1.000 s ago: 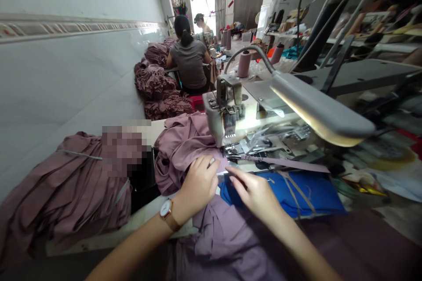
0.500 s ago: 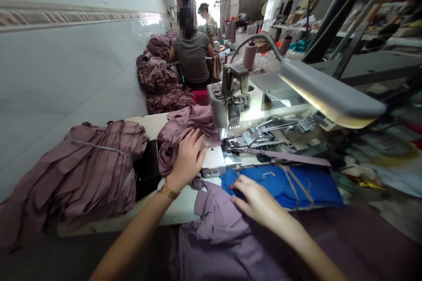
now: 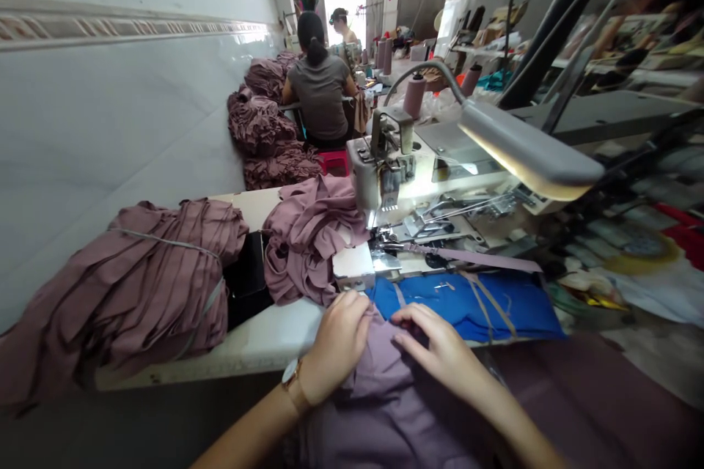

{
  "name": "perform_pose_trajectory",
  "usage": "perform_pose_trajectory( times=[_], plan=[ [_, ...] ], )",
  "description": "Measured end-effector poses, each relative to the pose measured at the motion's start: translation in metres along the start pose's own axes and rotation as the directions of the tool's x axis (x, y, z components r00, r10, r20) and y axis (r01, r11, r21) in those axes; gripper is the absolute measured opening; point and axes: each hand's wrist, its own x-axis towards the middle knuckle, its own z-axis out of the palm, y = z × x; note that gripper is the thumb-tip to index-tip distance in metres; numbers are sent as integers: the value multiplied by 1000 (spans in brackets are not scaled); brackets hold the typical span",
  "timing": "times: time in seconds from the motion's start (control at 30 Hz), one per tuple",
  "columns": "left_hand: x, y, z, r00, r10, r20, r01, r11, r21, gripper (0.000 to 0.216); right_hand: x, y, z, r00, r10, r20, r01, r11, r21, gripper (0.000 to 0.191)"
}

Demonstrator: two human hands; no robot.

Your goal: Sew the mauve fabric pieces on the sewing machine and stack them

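Observation:
My left hand point(image 3: 342, 335), wearing a wristwatch point(image 3: 292, 374), is closed on the upper edge of a mauve fabric piece point(image 3: 379, 388) at the table's front edge. To its right, my right hand point(image 3: 440, 344) is over the same piece, its thumb and bent fingers apart. Beyond them stands a sewing machine point(image 3: 366, 168) with its needles over a lit metal plate. A mauve strip point(image 3: 489, 258) runs into the machine from the right. Crumpled mauve fabric point(image 3: 308, 234) lies left of the needles. Folded blue fabric point(image 3: 440, 304) is just beyond my right hand.
A tied bundle of mauve pieces point(image 3: 165, 271) covers the table's left end. A lamp point(image 3: 533, 146) on a bent neck overhangs the machine. Thread cones point(image 3: 414, 95) stand behind. Ahead, a person in a grey shirt point(image 3: 319, 95) sits beside heaped fabric point(image 3: 261, 121); another person point(image 3: 344, 29) is beyond.
My left hand has left the crumpled fabric beside the needles and come down and right onto the mauve piece near me. The right hand has shifted slightly right and down.

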Motion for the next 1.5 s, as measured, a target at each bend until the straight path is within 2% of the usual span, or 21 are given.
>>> perform_pose_trajectory(
  times=[0.07, 0.13, 0.23, 0.3, 0.4, 0.5, 0.57, 0.67, 0.77, 0.83, 0.87, 0.93, 1.0, 1.03, 1.07, 1.13, 1.17, 1.3, 1.5],
  plan=[
    [2, 11, -10, 993, 86, -85, -91, 994, -62, 16, -1, 0, -3, 999, 38, -26, -36, 997, 64, 29],
    [5, 20, -21, 969, 167, -182, -190, 974, -119, 16, 2, -4, -5, 998, 58, -15, -55, 985, 163, 35],
    [16, 27, -36, 916, 258, -306, -306, 944, -120, 18, 14, -19, -6, 995, 94, -23, -80, 935, 345, 22],
    [29, 24, -41, 900, 271, -343, -308, 950, -58, 18, 25, -29, -5, 982, 142, -122, -79, 907, 414, 19],
    [52, 14, -41, 915, 216, -342, -215, 976, 40, 18, 43, -36, 0, 931, 207, -301, -80, 920, 383, 22],
    [63, 8, -30, 907, 193, -374, -150, 979, 141, 20, 59, -33, 7, 897, 245, -368, -118, 935, 335, 32],
    [59, 8, -20, 883, 295, -365, -239, 952, 193, 23, 66, -29, 11, 887, 256, -384, -129, 936, 326, 36],
    [51, 7, -7, 847, 476, -236, -437, 877, 201, 34, 68, -24, 15, 884, 257, -390, -137, 941, 310, 34],
    [51, 0, -8, 857, 503, -111, -473, 853, 220, 41, 53, -19, 14, 907, 252, -338, -154, 944, 291, 30],
    [54, -4, -14, 869, 494, -40, -472, 850, 235, 42, 31, -16, 8, 931, 254, -264, -182, 946, 270, 31],
    [56, -6, -18, 872, 489, -13, -472, 849, 235, 43, 17, -15, 3, 943, 259, -209, -201, 943, 264, 32],
    [58, -7, -24, 875, 484, 12, -474, 852, 221, 44, -13, -16, -10, 951, 308, -1, -295, 912, 286, 28],
    [57, -8, -28, 874, 485, 10, -478, 857, 191, 44, -39, -22, -23, 915, 318, 250, -401, 794, 457, 28],
    [57, -8, -29, 874, 487, 1, -479, 860, 175, 45, -48, -27, -28, 882, 285, 375, -462, 680, 569, 35],
    [57, -9, -29, 873, 487, -6, -480, 862, 161, 45, -53, -32, -31, 867, 242, 436, -493, 545, 678, 45],
    [58, -12, -30, 877, 479, -20, -472, 869, 146, 46, -55, -40, -30, 861, 194, 470, -508, 336, 793, 53],
    [60, -14, -31, 880, 474, -27, -466, 873, 143, 46, -52, -43, -27, 869, 202, 453, -494, 282, 822, 52],
    [68, -18, -38, 879, 476, -11, -471, 873, 126, 44, -39, -43, -7, 877, 224, 424, -471, 233, 851, 42],
    [73, -18, -43, 879, 477, 27, -477, 874, 89, 40, -43, -40, 1, 872, 199, 446, -481, 187, 857, 47]
  ],
)
